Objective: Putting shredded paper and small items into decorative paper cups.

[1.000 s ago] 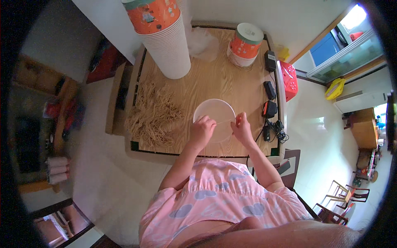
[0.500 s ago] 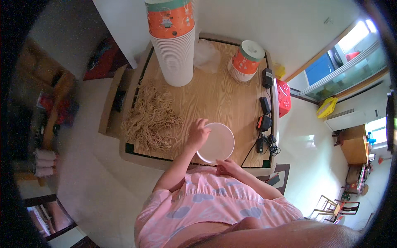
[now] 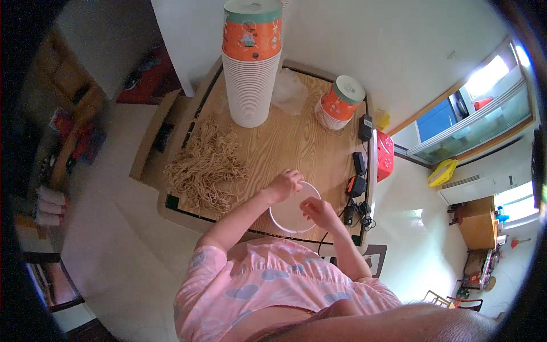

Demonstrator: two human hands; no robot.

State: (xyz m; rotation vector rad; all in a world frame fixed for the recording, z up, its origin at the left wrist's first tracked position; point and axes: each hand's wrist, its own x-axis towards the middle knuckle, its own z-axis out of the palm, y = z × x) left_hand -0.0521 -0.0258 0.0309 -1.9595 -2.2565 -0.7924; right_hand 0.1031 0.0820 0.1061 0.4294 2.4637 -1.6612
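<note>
A white round paper tub (image 3: 286,216) stands near the front edge of the wooden table with its mouth facing up. My left hand (image 3: 286,185) is closed on the far left part of its rim. My right hand (image 3: 320,213) is above the right side of the mouth with its fingers curled together; whatever they may hold is too small to make out. To the left of the tub lies a loose heap of tan twisted paper cords (image 3: 208,165). Behind it rises a tall stack of nested tubs (image 3: 250,85), upside down, the top one orange and green.
A short stack of upside-down orange tubs (image 3: 342,102) stands at the back right. Crumpled clear plastic (image 3: 289,91) lies beside the tall stack. Black power adapters (image 3: 356,186) and a coiled cable (image 3: 364,216) line the right edge. A red stool (image 3: 385,157) stands beyond it.
My right hand has left the near rim and risen over the tub's mouth. My left hand has shifted along the far rim. The whole view has tilted slightly.
</note>
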